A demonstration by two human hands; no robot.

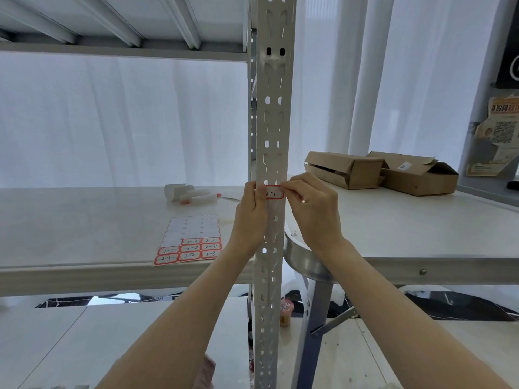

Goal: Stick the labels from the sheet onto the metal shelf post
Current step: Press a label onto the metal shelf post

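While the left hand (250, 217) and right hand (314, 211) meet at the metal shelf post (273, 122), their fingers (292, 186) pinch the two ends of a red-bordered label (273, 192) lying against the post's face. Left of the post, the label sheet (191, 242) lies on the shelf (84, 226), its lower rows holding labels; cardboard boxes (345, 168) sit on the table (407, 228) at right.

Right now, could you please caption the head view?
Left hand and right hand hold a red-bordered label against the metal shelf post.
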